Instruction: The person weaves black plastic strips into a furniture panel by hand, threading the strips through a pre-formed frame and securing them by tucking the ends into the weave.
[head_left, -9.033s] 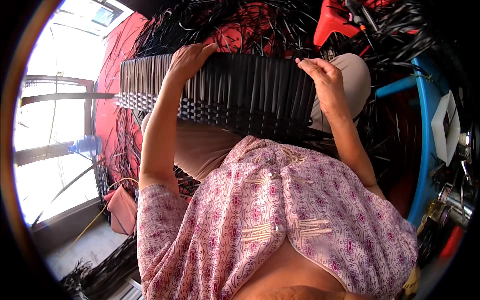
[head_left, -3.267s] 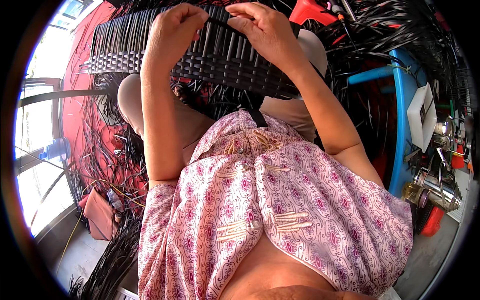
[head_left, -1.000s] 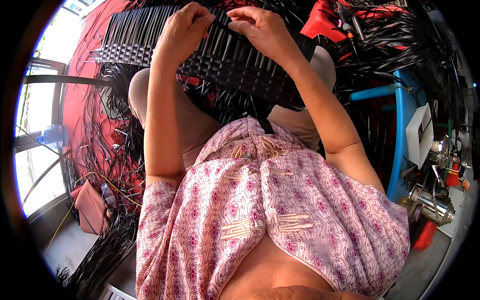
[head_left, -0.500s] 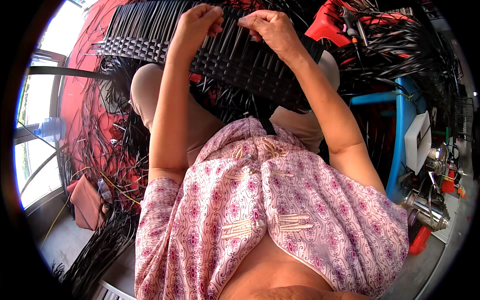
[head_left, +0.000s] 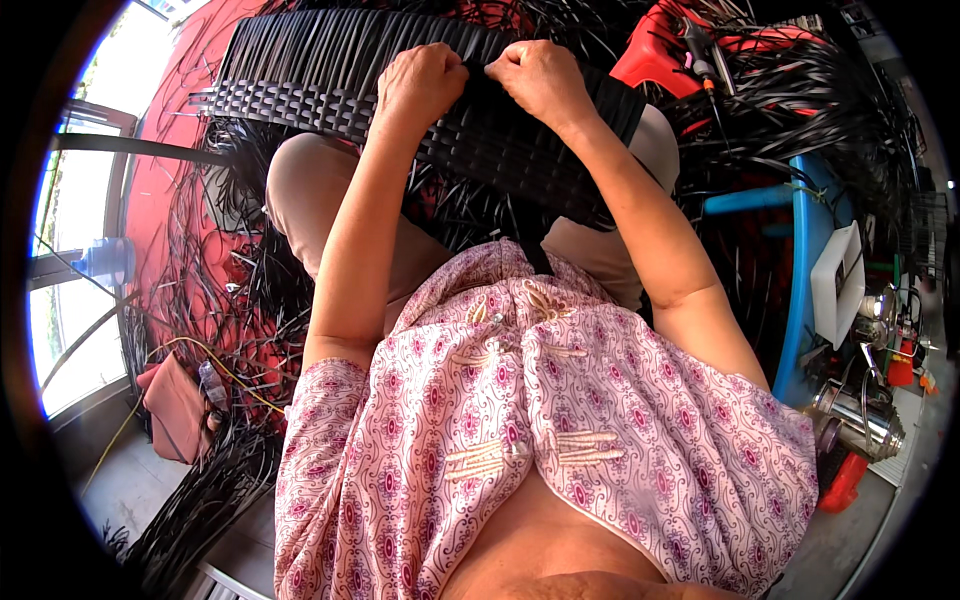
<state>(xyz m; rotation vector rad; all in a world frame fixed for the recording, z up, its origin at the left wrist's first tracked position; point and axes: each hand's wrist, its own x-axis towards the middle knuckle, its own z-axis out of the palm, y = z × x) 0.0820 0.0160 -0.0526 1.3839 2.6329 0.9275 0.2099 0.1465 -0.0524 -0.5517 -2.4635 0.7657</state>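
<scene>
A panel of flat black strips [head_left: 310,103] lies across my knees, with parallel strips on its far side and a tight weave on its near side. Over its middle, my left hand [head_left: 422,85] is closed in a fist, the thumb side turned inward. Just to the right, my right hand [head_left: 545,82] is closed too, its knuckles up. In the narrow gap between the fists a dark strip shows, and its ends go into the curled fingers. Against the black weave its outline is hard to make out.
Loose black strips [head_left: 800,95] are heaped at the far right by a red plastic stool [head_left: 655,55] with a tool on it. A blue frame [head_left: 803,260] and white tray [head_left: 838,285] stand at the right. More strips litter the red floor [head_left: 185,235] at the left, near a pink pouch [head_left: 175,410].
Both hands have come nearer to me and closer together, the left also moving right. Their fingers, pinched before, are now curled into fists. The panel has shifted slightly.
</scene>
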